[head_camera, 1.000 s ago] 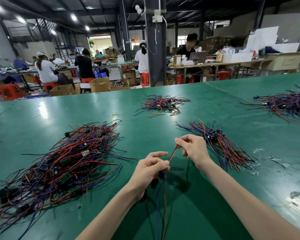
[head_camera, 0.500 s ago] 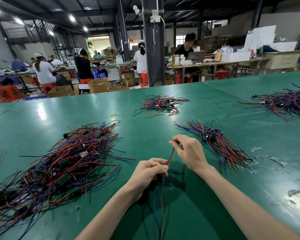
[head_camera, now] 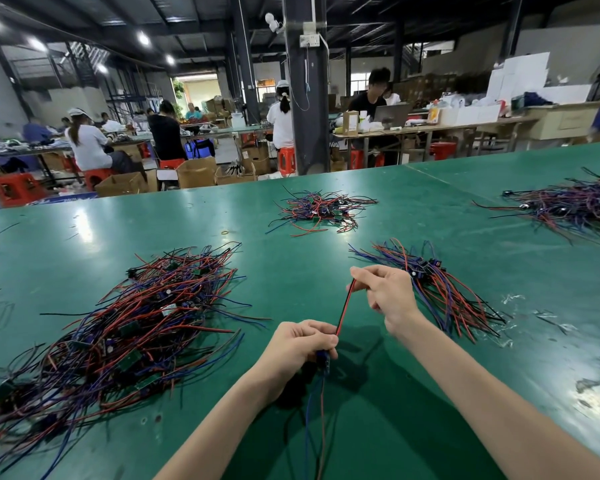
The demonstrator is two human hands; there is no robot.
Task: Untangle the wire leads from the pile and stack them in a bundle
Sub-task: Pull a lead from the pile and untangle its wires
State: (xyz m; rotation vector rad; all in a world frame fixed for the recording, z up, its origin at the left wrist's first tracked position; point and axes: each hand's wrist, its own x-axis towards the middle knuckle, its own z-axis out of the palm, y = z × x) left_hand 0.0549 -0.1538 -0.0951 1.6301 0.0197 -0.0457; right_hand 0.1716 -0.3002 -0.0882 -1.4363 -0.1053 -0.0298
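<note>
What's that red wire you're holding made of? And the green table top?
The wire lead stretched between the left hand and right hand looks coated in smooth red and black plastic. Any metal inside is hidden. The table top looks like a green rubber or vinyl mat. It is slightly glossy, since ceiling lights glint on it.

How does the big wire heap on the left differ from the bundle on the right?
The large tangled heap of red, blue and black wire leads is far bigger and sprawls every way; the small bundle of like-coloured leads lies with strands roughly parallel. The heap sits left of the left hand; the bundle beyond the right hand. Both lie on the green table.
</note>
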